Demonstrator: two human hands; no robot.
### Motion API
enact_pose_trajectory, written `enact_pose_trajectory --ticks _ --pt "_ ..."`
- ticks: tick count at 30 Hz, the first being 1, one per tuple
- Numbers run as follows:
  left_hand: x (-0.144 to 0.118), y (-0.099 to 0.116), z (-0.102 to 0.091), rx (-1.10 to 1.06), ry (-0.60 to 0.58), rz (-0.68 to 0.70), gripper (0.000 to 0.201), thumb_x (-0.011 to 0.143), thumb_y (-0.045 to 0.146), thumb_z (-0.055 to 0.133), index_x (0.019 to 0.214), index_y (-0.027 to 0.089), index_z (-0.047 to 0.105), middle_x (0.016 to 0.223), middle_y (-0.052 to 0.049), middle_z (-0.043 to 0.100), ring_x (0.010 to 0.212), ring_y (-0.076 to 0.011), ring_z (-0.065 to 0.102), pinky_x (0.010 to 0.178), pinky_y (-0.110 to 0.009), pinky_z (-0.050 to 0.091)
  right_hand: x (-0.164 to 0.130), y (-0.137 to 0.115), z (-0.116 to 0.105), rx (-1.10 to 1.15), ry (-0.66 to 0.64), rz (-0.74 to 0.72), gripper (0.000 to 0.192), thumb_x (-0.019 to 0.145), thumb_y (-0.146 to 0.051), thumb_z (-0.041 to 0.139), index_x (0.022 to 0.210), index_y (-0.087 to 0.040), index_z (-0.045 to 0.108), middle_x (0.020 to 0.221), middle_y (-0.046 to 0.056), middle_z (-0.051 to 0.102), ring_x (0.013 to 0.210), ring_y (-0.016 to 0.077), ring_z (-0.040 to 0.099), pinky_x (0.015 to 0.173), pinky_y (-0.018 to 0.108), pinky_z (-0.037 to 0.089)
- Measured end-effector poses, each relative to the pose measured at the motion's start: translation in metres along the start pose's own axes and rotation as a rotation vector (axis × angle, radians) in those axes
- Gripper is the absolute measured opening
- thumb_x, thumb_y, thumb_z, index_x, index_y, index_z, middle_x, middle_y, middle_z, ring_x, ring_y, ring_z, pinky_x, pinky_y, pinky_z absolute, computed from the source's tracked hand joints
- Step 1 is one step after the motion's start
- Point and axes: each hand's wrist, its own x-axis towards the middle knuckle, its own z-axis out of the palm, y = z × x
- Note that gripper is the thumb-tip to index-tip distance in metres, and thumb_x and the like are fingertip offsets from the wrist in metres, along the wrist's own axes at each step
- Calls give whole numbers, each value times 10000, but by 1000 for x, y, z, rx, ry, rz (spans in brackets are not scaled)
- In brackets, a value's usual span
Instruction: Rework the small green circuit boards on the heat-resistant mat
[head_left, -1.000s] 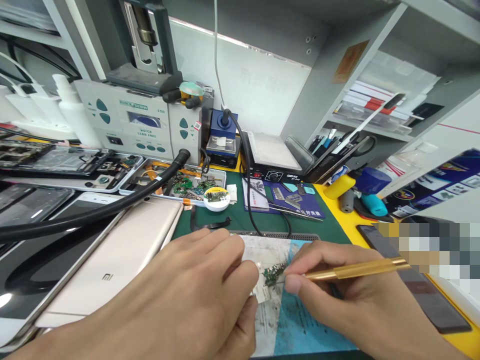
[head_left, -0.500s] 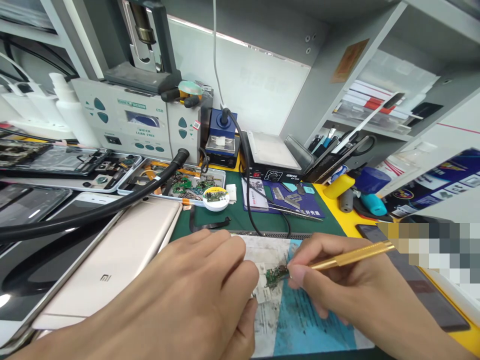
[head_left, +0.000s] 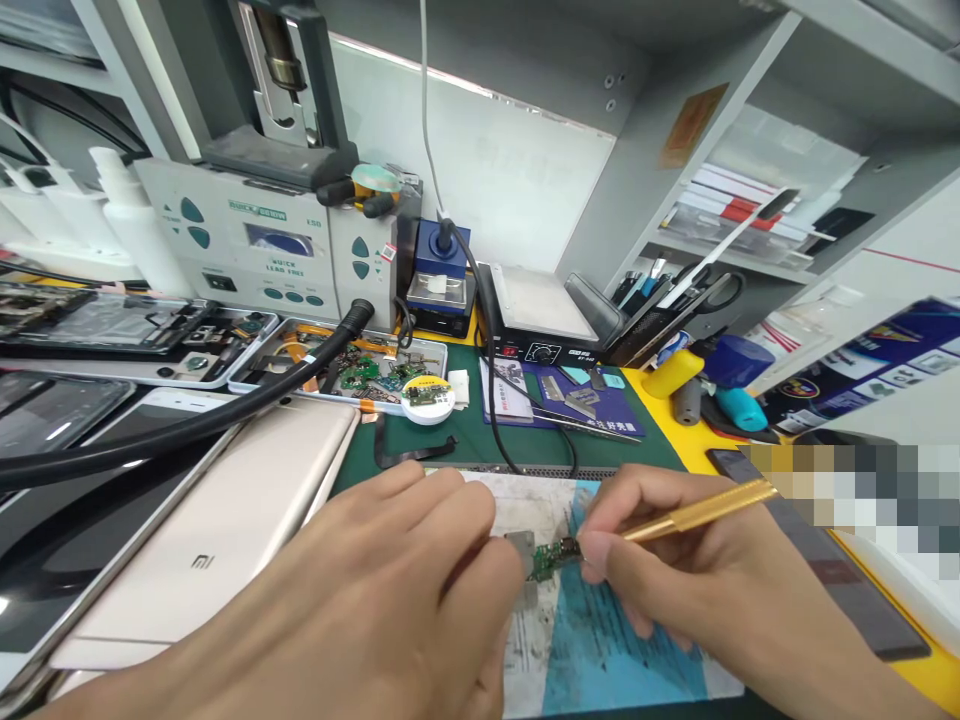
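My left hand (head_left: 405, 570) is closed, its back toward the camera and its fingertips hidden. From its thumb side sticks out a small green circuit board (head_left: 546, 560) with a grey metal shield (head_left: 519, 548) at the left end; the fingers seem to grip that end. In a pinch, my right hand (head_left: 645, 550) holds a gold pen-shaped tool (head_left: 701, 508) with a knurled handle. Its tip is hidden by the fingers, close to the right end of the board. Both hands are over a stained white-and-blue work pad (head_left: 600, 650).
Left lie a pale phone back (head_left: 217, 540) and a thick black hose (head_left: 285, 390). Behind are a tray of circuit boards (head_left: 247, 375), a round white tin (head_left: 427, 410), a soldering station (head_left: 255, 240) and a heating plate (head_left: 544, 300). Tweezers (head_left: 585, 425) lie on the green mat (head_left: 472, 440).
The left end of the board that showed whitish before now shows a grey metal shield. My left hand and the board have shifted slightly to the right; the right hand keeps its pinch.
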Motion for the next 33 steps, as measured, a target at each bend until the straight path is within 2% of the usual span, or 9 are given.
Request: enact_pose_trajectory --ticks 4,10,14,18,30,33 --pt "3 -2 -8 30 -84 47 160 904 196 630 1057 242 622 927 -26 579 803 -183 528 764 -344 464 0 0 1 16 -8 3 132 733 -266 706 675 -168 640 468 -64 468 431 57 341 391 157 231" --pt "0 0 0 30 28 -2 139 907 197 604 1039 237 625 906 -32 581 781 -187 520 760 -354 462 -1 -2 1 9 -9 -3 113 739 -253 700 687 -170 643 466 -70 467 431 56 347 391 158 233" --pt "4 0 -8 38 -56 39 179 902 183 616 1072 239 626 924 -36 605 802 -194 554 766 -359 483 -1 -1 -1 -4 -26 17 109 731 -253 717 704 -171 650 474 -65 467 439 64 350 391 165 241" --pt "8 -1 -13 14 -60 30 165 901 188 622 1054 248 637 904 -30 607 789 -189 562 753 -345 492 0 -1 -2 -6 -40 15 97 733 -239 717 705 -169 655 470 -62 473 438 67 348 399 176 220" --pt "8 -2 -10 37 -73 50 146 904 181 618 1037 243 627 901 -25 601 769 -187 554 764 -368 481 0 2 0 -17 -21 -19 141 750 -298 740 710 -175 684 526 -46 496 454 88 405 438 211 269" --pt "8 -1 -10 38 -52 46 139 900 174 613 1021 241 628 889 -25 599 762 -186 551 762 -366 482 1 4 -1 -17 -49 -22 125 749 -281 750 716 -179 686 529 -44 503 451 91 404 430 210 272"
